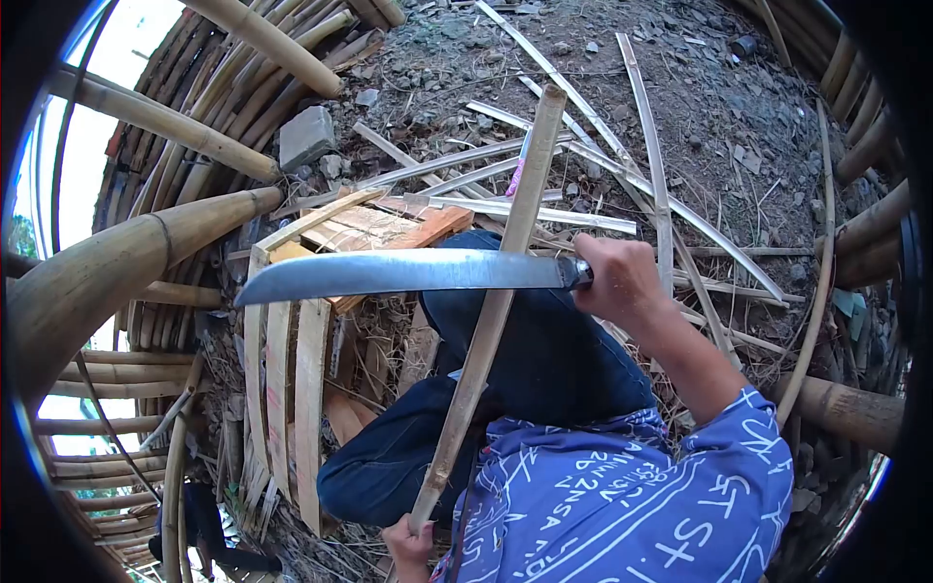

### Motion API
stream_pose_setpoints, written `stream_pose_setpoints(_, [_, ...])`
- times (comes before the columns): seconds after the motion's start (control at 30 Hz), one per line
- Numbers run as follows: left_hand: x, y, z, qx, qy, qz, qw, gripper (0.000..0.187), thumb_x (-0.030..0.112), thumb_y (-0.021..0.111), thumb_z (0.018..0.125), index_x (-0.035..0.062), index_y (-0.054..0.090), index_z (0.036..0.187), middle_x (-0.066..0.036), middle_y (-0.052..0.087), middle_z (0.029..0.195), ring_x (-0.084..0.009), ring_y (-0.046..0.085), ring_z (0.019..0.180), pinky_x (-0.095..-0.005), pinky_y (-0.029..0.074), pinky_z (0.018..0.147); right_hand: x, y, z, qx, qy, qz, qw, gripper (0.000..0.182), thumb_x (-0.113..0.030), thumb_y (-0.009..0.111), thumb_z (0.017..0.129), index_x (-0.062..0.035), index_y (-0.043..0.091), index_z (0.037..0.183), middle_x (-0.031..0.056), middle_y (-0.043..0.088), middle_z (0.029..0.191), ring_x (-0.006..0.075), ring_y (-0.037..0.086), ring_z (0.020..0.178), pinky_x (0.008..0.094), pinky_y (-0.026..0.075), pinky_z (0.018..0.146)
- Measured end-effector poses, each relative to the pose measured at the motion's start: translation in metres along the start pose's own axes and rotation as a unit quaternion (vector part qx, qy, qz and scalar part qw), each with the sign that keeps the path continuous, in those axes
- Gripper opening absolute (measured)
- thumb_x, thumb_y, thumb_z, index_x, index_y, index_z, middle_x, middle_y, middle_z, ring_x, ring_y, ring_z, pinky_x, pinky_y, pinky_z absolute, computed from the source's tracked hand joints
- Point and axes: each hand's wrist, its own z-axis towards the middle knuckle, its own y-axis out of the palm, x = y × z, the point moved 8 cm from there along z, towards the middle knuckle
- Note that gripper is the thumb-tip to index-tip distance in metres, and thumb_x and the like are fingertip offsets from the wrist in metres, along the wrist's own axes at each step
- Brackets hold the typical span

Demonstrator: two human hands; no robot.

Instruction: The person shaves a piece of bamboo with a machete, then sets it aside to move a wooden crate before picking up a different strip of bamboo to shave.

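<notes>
My right hand (622, 277) is closed round the dark handle of a machete (408, 271), whose broad steel blade points left across my knees. Low in the view, my left hand (408, 546) grips the near end of a long bamboo strip (486, 335). The strip slants up and away from me, past my right hand's left side. Midway along the strip, the blade crosses over it in this view. My legs in dark jeans (559, 355) are bent beneath both.
A wooden slatted crate (309, 389) lies at my left. Split bamboo strips (653, 146) are strewn over the rubble ground ahead. Thick bamboo poles (117, 267) jut in from the left, near a grey block (306, 138). More poles (846, 408) line the right. Someone's dark-clothed legs (204, 525) show lower left.
</notes>
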Motion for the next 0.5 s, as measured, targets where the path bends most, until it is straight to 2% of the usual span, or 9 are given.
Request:
stream_pose_setpoints(0.07, [0.001, 0.0, 0.0, 0.016, 0.019, 0.017, 1.0, 0.057, 0.056, 0.067, 0.079, 0.0023, 0.055, 0.063, -0.012, 0.047, 0.048, -0.0305, 0.056, 0.045, -0.0367, 0.04, 0.045, 0.006, 0.001, 0.006, -0.003, -0.001, -0.011, 1.0, 0.021, -0.008, 0.066, 0.06, -0.0047, 0.05, 0.073, 0.0148, 0.057, 0.062, 0.0358, 0.061, 0.061, 0.0443, 0.047, 0.055])
stream_pose_setpoints(0.13, [0.002, 0.0, -0.005, 0.04, 0.018, 0.018, 0.999, 0.063, 0.062, 0.063, 0.079, 0.0022, 0.052, 0.061, -0.013, 0.045, 0.047, -0.0317, 0.054, 0.044, -0.0376, 0.038, 0.044, 0.011, -0.002, 0.014, 0.021, -0.02, -0.013, 0.999, 0.023, -0.014, 0.069, 0.062, -0.0061, 0.051, 0.074, 0.0144, 0.06, 0.064, 0.0349, 0.063, 0.063, 0.0446, 0.051, 0.058])
stream_pose_setpoints(0.17, [0.003, 0.002, -0.006, 0.041, 0.015, 0.016, 0.999, 0.063, 0.062, 0.063, 0.079, 0.0022, 0.052, 0.061, -0.013, 0.045, 0.047, -0.0317, 0.054, 0.044, -0.0376, 0.038, 0.044, 0.022, -0.002, 0.021, 0.02, 0.018, -0.037, 0.999, 0.022, -0.014, 0.068, 0.062, -0.0056, 0.052, 0.074, 0.0151, 0.061, 0.064, 0.0354, 0.064, 0.064, 0.045, 0.051, 0.058])
stream_pose_setpoints(0.27, [0.0, 0.005, -0.012, 0.029, 0.005, 0.021, 0.999, 0.067, 0.065, 0.061, 0.079, 0.0016, 0.051, 0.061, -0.014, 0.044, 0.047, -0.032, 0.053, 0.044, -0.0384, 0.037, 0.044, 0.032, -0.009, 0.034, 0.047, 0.053, -0.025, 0.997, 0.016, -0.012, 0.066, 0.066, -0.0049, 0.055, 0.075, 0.0183, 0.061, 0.064, 0.0373, 0.064, 0.064, 0.0465, 0.052, 0.059])
stream_pose_setpoints(0.33, [-0.005, 0.006, -0.013, 0.039, -0.005, -0.004, 0.999, 0.067, 0.065, 0.059, 0.08, 0.002, 0.049, 0.059, -0.013, 0.043, 0.048, -0.0326, 0.051, 0.044, -0.0392, 0.036, 0.044, 0.012, -0.013, 0.027, 0.058, 0.002, 0.017, 0.998, 0.014, -0.011, 0.065, 0.067, -0.0054, 0.055, 0.076, 0.0183, 0.061, 0.062, 0.0377, 0.064, 0.063, 0.0461, 0.052, 0.058])
stream_pose_setpoints(0.4, [-0.003, 0.007, -0.009, 0.038, -0.01, -0.016, 0.999, 0.067, 0.065, 0.059, 0.08, 0.0022, 0.048, 0.059, -0.013, 0.042, 0.047, -0.0332, 0.05, 0.043, -0.0395, 0.035, 0.044, -0.021, -0.004, 0.009, -0.012, -0.045, 0.046, 0.998, 0.018, -0.012, 0.068, 0.066, -0.0045, 0.054, 0.075, 0.018, 0.061, 0.063, 0.037, 0.064, 0.062, 0.0452, 0.051, 0.057])
stream_pose_setpoints(0.47, [-0.002, 0.005, -0.012, 0.037, -0.027, -0.023, 0.999, 0.067, 0.065, 0.059, 0.081, 0.0024, 0.047, 0.058, -0.014, 0.041, 0.047, -0.0338, 0.049, 0.043, -0.0398, 0.035, 0.044, -0.029, 0.001, 0.001, -0.054, -0.064, -0.006, 0.997, 0.022, -0.013, 0.069, 0.063, -0.0041, 0.053, 0.075, 0.0171, 0.061, 0.063, 0.0359, 0.064, 0.062, 0.0452, 0.051, 0.056])
stream_pose_setpoints(0.5, [0.001, 0.005, -0.008, 0.04, -0.014, 0.007, 0.999, 0.067, 0.065, 0.059, 0.081, 0.0025, 0.047, 0.057, -0.014, 0.041, 0.047, -0.0343, 0.048, 0.043, -0.0398, 0.035, 0.044, -0.019, 0.0, 0.003, -0.041, -0.045, -0.02, 0.998, 0.023, -0.013, 0.07, 0.062, -0.0041, 0.053, 0.075, 0.0167, 0.061, 0.063, 0.0356, 0.064, 0.062, 0.0449, 0.051, 0.056])
